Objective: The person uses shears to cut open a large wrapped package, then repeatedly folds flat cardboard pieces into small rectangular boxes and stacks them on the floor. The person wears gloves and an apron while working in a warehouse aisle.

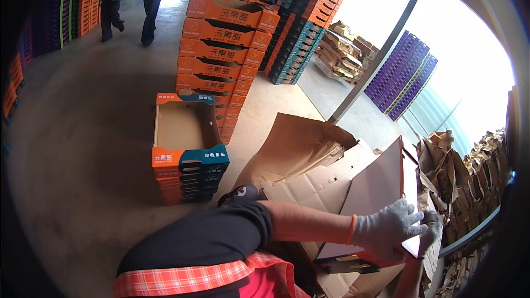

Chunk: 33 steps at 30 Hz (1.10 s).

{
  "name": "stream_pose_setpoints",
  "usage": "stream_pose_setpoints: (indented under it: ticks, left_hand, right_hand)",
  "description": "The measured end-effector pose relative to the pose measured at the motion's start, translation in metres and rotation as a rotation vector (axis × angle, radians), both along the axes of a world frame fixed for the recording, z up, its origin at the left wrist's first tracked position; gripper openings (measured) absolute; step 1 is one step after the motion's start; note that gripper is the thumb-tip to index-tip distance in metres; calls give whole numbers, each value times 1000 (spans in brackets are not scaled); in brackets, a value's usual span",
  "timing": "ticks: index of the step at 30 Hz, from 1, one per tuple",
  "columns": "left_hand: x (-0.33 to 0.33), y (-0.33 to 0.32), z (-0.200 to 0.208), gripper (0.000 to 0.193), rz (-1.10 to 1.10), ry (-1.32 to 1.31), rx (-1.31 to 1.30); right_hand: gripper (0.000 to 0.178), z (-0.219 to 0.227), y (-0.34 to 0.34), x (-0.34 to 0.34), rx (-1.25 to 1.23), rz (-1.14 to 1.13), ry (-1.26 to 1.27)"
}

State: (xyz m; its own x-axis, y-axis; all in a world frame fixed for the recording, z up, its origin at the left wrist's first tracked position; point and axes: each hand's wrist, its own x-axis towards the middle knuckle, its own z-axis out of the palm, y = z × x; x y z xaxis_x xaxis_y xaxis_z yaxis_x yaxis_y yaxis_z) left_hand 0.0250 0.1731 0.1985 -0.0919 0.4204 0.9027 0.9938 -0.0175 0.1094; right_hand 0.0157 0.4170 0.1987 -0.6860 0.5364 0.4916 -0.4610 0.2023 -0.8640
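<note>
A partly folded cardboard carton point(371, 190) with a pale inner face stands tilted at the lower right. My left hand point(386, 229), in a grey glove with an orange cuff, reaches across it and grips its near right edge, fingers bent over the board. Close beside those fingers, my right hand point(430, 233) in a darker grey glove closes on the same edge; its forearm rises from below. Part of the right hand's grip is hidden. Under the carton lie flat tan cardboard pieces point(309, 187).
A short stack of orange and teal trays point(190, 157) stands left of the cardboard, before a tall orange tray stack point(212, 69). Crumpled brown cardboard point(469, 182) lines the right side, past a metal post point(381, 49). Two people point(152, 3) stand at the far left; another is farther back.
</note>
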Motion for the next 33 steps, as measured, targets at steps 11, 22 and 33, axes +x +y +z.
stream_pose_setpoints:
  ticks: [11,22,33]
  left_hand:
    - [6,28,-34,110,-37,-140,465]
    - [2,41,-81,130,-2,-571,253]
    - [-31,-96,-83,73,29,90,413]
  right_hand:
    - [22,69,-110,65,578,285,-562]
    - [9,82,-130,17,1227,185,-578]
    - [45,81,-220,9,891,624,-130]
